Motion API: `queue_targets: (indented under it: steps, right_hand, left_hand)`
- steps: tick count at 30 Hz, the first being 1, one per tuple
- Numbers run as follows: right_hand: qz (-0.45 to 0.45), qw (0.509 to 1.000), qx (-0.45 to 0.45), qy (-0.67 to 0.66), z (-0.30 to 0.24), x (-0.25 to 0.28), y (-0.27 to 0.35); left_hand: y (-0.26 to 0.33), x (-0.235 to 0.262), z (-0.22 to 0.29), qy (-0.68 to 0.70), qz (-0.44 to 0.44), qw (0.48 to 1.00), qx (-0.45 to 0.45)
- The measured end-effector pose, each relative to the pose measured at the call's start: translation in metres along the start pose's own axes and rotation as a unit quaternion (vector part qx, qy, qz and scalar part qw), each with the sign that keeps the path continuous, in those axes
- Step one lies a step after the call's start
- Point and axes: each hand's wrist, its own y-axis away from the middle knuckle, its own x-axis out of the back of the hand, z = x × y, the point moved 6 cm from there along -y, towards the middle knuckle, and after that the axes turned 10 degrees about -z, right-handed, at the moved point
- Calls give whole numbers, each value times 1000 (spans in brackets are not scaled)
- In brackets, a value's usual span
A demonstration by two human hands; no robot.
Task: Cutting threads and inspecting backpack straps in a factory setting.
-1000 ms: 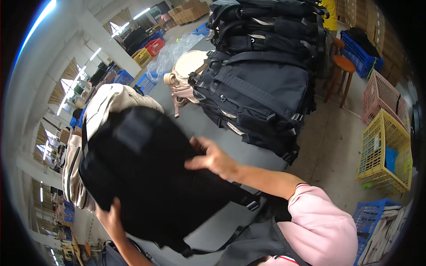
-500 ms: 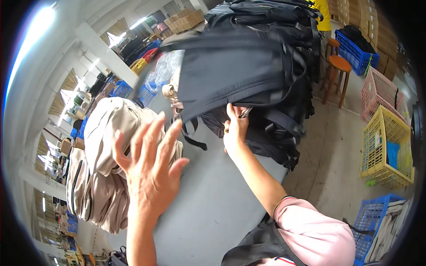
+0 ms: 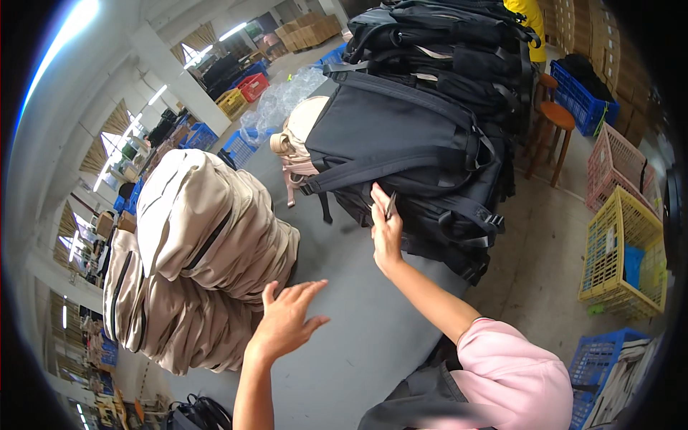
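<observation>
Lowered left hand (image 3: pixel 287 319) hovers over grey table (image 3: pixel 358 337).

Black backpacks (image 3: pixel 408 136): matt woven cloth, webbing straps, hard plastic buckles. Beige backpacks (image 3: pixel 201 244): smoother cloth, slight sheen, dark zip lines. Table (image 3: pixel 358 330): flat grey, matt. Stool (image 3: pixel 555 118): wood. Yellow crate (image 3: pixel 620 251): rigid lattice plastic. Sleeve (image 3: pixel 516 358): soft pink cloth.

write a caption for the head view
Right hand on the stacked black backpacks; left hand open beside beige backpacks.
</observation>
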Motion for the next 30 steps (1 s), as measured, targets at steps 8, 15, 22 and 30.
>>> queue_targets:
  steps: [8,15,22,30]
  right_hand:
    - [-144,983,65,95,-26,-37,-14]
    - [-277,845,72,452,-33,-30,-82]
    - [-140,966,219,8,-101,6,-229]
    - [-209,972,-62,89,-1,28,-256]
  left_hand:
    - [44,-65,-52,178,-5,980,91]
    - [157,-192,-98,377,-21,883,278]
    - [278,-232,-109,489,179,762,386]
    - [458,-180,-120,-119,266,635,716]
